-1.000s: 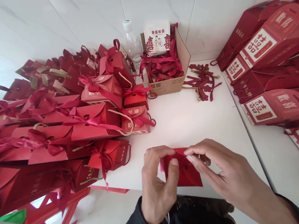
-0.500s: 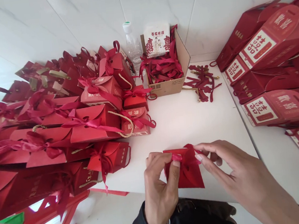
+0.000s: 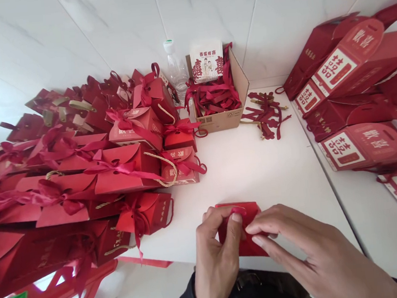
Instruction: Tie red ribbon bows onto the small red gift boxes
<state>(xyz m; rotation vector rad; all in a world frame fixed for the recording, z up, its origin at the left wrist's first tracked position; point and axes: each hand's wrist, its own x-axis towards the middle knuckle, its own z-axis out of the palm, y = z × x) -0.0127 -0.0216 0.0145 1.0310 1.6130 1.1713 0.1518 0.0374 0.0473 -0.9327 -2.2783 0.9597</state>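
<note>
A small red box sits at the near edge of the white table. My left hand pinches a loop of red ribbon between thumb and forefinger above the box's left part. Over the box's right part is my right hand, its thumb and forefinger close together at the middle of the box. Whatever lies between those right fingertips is too small to make out. The lower part of the ribbon is hidden behind the fingers.
Many ribboned red boxes crowd the left. At the back stand a plastic bottle and a cardboard box of ribbons. Dark red straps lie beside it. More red boxes line the right; a red stool is below left.
My right hand has moved left and in toward the middle of the box, closer to my left hand. My left hand still pinches the ribbon loop. The view has shifted slightly.
</note>
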